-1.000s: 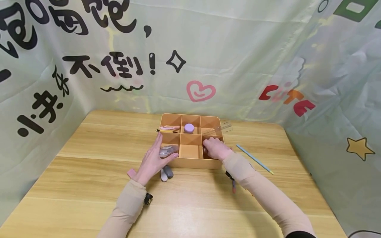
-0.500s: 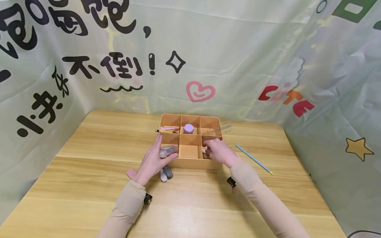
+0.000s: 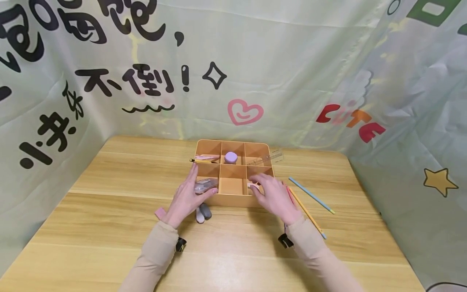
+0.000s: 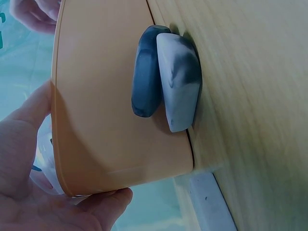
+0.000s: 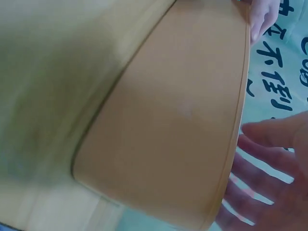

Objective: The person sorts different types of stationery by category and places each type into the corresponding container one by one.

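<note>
An orange six-compartment organizer box [image 3: 233,200] stands on the table. My left hand [image 3: 185,201] rests on its front left corner, fingers straight along the side wall and thumb over the front rim. Beside that thumb, a clear grey plastic item [image 3: 205,185] lies in the front left compartment. My right hand [image 3: 275,196] hovers at the front right compartment with relaxed, spread fingers and nothing held. A small whitish item [image 3: 254,185] shows in that compartment, partly hidden by the fingers. In the left wrist view, a dark grey block [image 4: 147,72] and a pale grey block [image 4: 179,86] lean by the front wall.
Back compartments hold pink and yellow pens [image 3: 206,159], a purple-lidded round container [image 3: 230,157] and a clear ruler [image 3: 266,157] jutting out rightward. Right of the box lie a blue pencil [image 3: 311,195], an orange pencil [image 3: 308,213] and a red one [image 3: 288,192]. A pink block [image 3: 160,213] lies left.
My right hand has drawn up and back from the front right compartment, its fingers spreading and the whitish item showing there. Pencils beneath the arm have come into sight. My left hand stays put.
</note>
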`<state>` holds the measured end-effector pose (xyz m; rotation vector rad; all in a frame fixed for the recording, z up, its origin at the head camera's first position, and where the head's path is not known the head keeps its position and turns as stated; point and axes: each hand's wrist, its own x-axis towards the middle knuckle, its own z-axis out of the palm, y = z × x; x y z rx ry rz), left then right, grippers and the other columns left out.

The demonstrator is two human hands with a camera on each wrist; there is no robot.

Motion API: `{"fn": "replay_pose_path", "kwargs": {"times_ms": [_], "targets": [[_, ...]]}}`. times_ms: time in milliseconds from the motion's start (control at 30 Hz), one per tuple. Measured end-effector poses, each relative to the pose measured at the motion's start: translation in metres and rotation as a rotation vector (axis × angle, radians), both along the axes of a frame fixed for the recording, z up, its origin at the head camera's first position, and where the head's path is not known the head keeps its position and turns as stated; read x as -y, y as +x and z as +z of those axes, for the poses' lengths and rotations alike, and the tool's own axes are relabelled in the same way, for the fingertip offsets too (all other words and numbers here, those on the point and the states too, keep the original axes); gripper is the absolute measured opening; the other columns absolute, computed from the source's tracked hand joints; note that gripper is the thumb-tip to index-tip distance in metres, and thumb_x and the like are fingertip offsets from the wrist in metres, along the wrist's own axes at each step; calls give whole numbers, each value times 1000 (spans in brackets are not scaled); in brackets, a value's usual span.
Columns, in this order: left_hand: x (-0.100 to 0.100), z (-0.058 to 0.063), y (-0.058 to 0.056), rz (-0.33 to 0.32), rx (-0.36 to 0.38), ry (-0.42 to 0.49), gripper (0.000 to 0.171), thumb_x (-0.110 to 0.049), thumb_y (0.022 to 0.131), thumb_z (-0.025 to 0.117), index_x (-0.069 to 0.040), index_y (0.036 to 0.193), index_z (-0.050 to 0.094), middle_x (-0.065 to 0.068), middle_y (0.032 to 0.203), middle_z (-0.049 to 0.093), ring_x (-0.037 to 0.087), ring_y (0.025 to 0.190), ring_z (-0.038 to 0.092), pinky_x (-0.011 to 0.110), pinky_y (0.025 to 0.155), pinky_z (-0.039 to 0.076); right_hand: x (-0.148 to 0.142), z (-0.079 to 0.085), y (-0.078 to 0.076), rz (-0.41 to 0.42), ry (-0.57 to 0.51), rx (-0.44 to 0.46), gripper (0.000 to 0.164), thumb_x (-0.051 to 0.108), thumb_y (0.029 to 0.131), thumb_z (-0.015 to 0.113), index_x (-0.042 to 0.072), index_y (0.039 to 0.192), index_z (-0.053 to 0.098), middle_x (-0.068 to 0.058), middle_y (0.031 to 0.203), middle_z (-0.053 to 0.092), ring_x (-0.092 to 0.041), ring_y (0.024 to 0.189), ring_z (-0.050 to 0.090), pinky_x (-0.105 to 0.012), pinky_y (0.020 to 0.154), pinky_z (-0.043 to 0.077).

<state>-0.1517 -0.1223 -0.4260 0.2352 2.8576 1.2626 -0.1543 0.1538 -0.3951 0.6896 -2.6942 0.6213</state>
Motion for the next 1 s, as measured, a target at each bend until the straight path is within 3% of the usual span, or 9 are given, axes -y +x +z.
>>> {"fn": "replay_pose_path", "kwargs": {"times_ms": [233,467,767,1000], "targets": [[-1,0,0,-2,-6,-4,109,-54,89,71,-4,162,7,11,171,2,41,153,20,58,124,24,-5,-10,16,-18,-99,-121,16,12,92,71,8,107,75,-4,102,75,-23,96,70,-40,81,55],[-2,0,0,1,-7,6,110,-55,88,72,-5,162,8,10,171,2,42,153,23,58,123,25,-12,-21,13,-29,-234,-76,16,6,92,69,3,107,73,-10,102,74,-27,98,70,-45,89,55],[-1,1,1,12,-17,41,110,-57,86,72,-8,163,10,9,171,5,44,152,25,58,122,28,-14,-33,7,-55,-288,-26,16,5,91,69,0,106,73,-12,103,74,-31,101,69,-47,90,55],[4,14,7,-19,-38,50,110,-57,86,73,-8,163,11,18,169,16,44,152,27,62,121,28,-14,-37,6,-40,-296,-42,15,4,92,68,0,105,73,-13,101,74,-32,98,69,-47,86,54]]}}
